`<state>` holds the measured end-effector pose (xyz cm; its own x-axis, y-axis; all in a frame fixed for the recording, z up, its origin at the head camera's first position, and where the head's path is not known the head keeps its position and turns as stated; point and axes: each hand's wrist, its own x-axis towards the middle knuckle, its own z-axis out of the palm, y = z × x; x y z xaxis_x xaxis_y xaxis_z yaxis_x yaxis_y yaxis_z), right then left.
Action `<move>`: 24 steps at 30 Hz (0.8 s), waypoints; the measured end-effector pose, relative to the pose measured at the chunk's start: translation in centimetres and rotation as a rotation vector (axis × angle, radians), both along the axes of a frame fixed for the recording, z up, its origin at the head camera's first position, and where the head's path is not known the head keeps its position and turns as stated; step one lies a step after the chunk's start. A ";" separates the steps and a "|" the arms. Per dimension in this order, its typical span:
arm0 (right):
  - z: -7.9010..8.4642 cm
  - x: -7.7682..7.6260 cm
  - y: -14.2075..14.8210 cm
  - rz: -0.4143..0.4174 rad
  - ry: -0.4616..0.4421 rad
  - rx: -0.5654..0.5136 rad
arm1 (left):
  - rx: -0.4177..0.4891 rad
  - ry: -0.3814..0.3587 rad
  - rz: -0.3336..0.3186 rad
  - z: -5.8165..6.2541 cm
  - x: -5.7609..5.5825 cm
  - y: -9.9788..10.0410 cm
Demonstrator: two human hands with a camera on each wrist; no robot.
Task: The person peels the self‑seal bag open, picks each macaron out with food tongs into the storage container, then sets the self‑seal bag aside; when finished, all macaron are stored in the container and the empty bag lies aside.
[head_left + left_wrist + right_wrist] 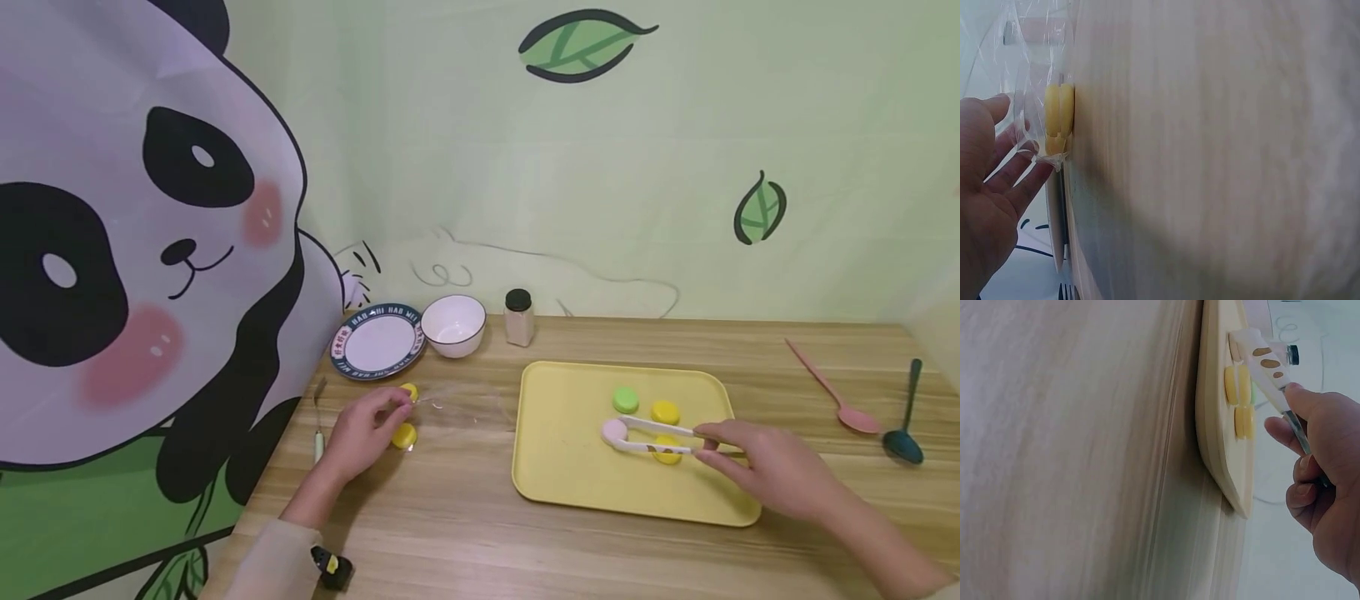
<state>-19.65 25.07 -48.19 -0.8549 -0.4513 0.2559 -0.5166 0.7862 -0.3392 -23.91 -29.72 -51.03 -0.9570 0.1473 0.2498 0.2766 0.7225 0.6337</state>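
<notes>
My left hand (367, 433) holds the edge of a clear plastic bag (468, 406), thumb on one side and fingers on the other. Two yellow macarons (404, 436) are beside the fingers; the left wrist view shows yellow macarons (1060, 111) behind the clear film. With my right hand (780, 467) I grip white tongs (658, 427) with brown spots. Their tips stand around a pale pink macaron (613, 432) over the yellow tray (558, 454). A green macaron (626, 400) and two yellow macarons (665, 412) lie on that tray, one partly hidden under the tongs.
Behind the bag stand a blue-rimmed plate (378, 342), a white bowl (453, 327) and a black-lidded jar (519, 318). A fork (318, 442) lies left of my left hand. To the tray's right are a pink spoon (855, 418) and a dark ladle (903, 446).
</notes>
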 end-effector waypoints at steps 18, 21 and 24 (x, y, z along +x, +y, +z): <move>1.1 -1.7 -4.9 -0.002 0.164 -0.118 | -0.010 0.012 -0.004 -0.1 -0.2 -0.1; 1.0 -2.3 -7.2 0.026 0.160 -0.148 | -0.005 0.008 -0.008 0.0 -0.1 0.0; 0.8 -3.0 -9.6 0.056 0.152 -0.161 | -0.001 0.006 -0.010 0.0 -0.1 0.0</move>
